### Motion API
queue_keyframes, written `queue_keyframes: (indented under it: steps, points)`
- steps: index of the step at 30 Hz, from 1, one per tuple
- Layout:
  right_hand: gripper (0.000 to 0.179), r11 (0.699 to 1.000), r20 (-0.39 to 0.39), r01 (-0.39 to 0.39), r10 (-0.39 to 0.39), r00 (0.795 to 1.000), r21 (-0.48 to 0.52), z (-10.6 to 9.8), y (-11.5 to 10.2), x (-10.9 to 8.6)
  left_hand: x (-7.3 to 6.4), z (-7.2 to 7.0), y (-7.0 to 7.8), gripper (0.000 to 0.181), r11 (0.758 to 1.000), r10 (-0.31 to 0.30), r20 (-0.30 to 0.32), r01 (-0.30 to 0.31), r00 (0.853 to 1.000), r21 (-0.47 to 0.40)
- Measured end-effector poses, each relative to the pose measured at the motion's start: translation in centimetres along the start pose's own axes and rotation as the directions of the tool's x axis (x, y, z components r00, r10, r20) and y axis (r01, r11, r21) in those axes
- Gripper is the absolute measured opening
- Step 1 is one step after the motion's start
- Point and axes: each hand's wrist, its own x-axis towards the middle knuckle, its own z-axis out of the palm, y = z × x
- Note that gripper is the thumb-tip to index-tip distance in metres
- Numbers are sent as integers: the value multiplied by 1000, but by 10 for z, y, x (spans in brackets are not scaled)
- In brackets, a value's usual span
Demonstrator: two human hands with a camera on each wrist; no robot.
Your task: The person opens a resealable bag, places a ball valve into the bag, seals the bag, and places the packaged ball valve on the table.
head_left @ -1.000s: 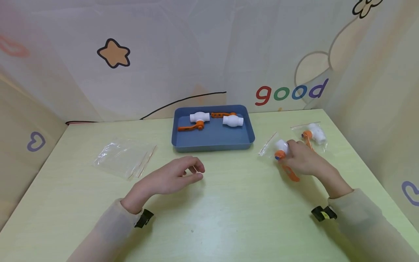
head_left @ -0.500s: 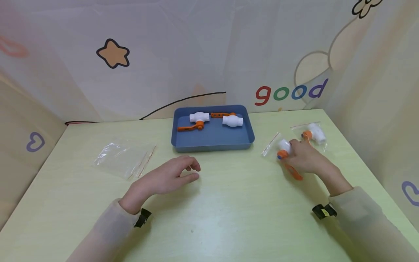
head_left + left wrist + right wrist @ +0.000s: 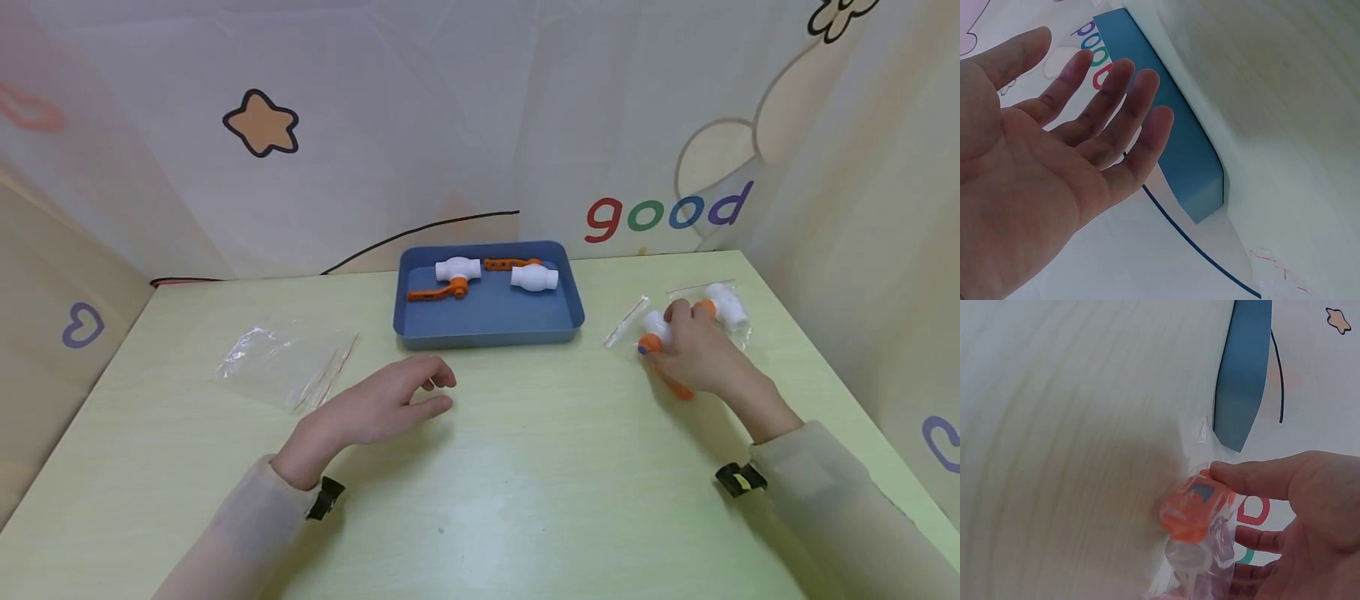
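Valve of white-and-orange plastic [image 3: 655, 328], clear-bagged, likely slippery, best body-gripped, is pinched by right-hand fingers [image 3: 684, 321] toward the table's [image 3: 517, 467] far-right corner.

Between the hands: the open tabletop [image 3: 540, 475] gives me a wide lane from the left hand [image 3: 382, 404] across to the right hand [image 3: 697, 350].
Blue tray [image 3: 498, 321]: raised rim to clear; the left valve [image 3: 457, 268] and right valve [image 3: 534, 277] crowd its back, its front strip bare.
Right side: a gripped bagged valve [image 3: 652, 340], then a second bagged valve [image 3: 727, 306] just beyond that hand.
Left side: flat clear bags [image 3: 288, 362], low.
Behind: printed curtain [image 3: 412, 125] blocks the far edge.
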Motion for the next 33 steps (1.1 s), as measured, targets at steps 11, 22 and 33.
queue_keyframes:
  steps: [11, 22, 33]
  points:
    - [62, 999, -68, -9, 6, 998, -39, -2, 1, 5, 0, -2, -1, 26, 1000, -4, 5, 3, 1000, 17]
    - [62, 999, -59, -16, 14, 998, -36, -7, 10, 12, -1, -6, -3, 28, 998, -45, 20, 45, 999, 36]
    - [64, 998, -66, -39, 36, 997, -47, -8, 19, 22, -4, -8, -7, 29, 999, -35, 38, 34, 999, 41]
